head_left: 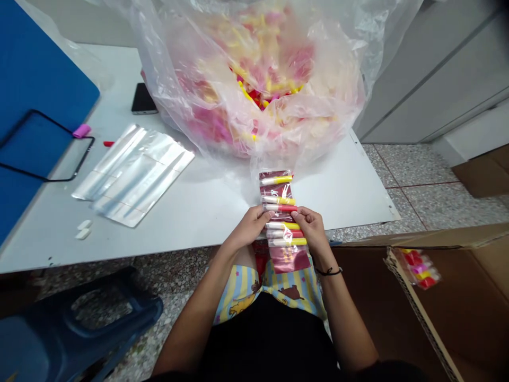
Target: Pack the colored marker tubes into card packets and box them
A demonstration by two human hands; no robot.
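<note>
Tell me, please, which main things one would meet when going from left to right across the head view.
Black wire frame → clear bags → left hand → filled packet → right hand → cardboard box.

Your plastic bag (238,74), cropped at the top
The left edge cuts the blue stool (55,334); markings (274,192) on your packet (283,217) are too small to read.

Head view — forward, steeply down

White table (342,191) on speckled floor (429,204) (red-seamed at right), beside a blue stool (35,337).
</note>
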